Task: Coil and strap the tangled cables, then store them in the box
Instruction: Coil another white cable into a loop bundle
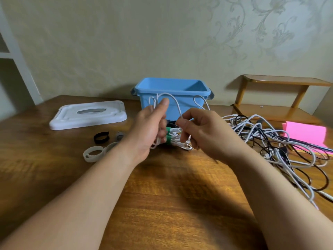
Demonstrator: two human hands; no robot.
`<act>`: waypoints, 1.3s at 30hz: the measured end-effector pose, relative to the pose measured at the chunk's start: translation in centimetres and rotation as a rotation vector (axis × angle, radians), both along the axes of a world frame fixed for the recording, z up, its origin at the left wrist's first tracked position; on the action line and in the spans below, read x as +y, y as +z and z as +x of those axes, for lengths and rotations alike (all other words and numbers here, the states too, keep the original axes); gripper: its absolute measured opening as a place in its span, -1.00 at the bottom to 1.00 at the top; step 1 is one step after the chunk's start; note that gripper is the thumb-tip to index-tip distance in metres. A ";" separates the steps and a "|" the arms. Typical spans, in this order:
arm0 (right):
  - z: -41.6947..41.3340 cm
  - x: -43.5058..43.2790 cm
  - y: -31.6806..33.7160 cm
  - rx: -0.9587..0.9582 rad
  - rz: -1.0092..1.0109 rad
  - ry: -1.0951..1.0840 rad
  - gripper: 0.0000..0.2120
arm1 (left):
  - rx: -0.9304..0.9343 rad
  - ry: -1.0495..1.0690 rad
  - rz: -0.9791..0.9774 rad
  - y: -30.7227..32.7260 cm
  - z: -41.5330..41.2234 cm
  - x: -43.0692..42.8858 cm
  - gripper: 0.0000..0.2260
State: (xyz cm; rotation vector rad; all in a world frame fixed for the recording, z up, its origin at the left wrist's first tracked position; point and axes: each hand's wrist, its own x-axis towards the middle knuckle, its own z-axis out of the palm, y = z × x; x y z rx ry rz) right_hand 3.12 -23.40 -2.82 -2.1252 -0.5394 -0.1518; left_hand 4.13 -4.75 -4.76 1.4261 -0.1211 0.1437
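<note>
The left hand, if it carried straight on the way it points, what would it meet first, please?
Probably the blue box: the left hand, gripping white cable loops, points away toward its front wall, though depth is unclear.

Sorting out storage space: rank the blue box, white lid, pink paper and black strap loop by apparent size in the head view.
1. blue box
2. white lid, close to the box; it lies flat, so this order is unsure
3. pink paper, partly under cables
4. black strap loop, clearly smallest

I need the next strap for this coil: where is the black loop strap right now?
In the head view, the black loop strap lies on the wooden table, left of the left hand, between the white plastic lid and the translucent white strap.
</note>
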 end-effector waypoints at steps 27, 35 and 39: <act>-0.3 1.6 -1.4 -0.187 -0.232 -0.046 -0.77 | 0.077 0.075 -0.781 1.1 1.3 1.4 -0.75; 1.2 -2.3 -0.3 -0.132 -0.530 -0.138 -0.62 | -0.038 0.064 -0.229 1.2 1.0 3.8 -0.80; 1.5 -2.0 -0.3 -0.167 -0.260 -0.142 -0.78 | -0.120 -0.044 0.303 0.5 -0.5 0.4 -0.87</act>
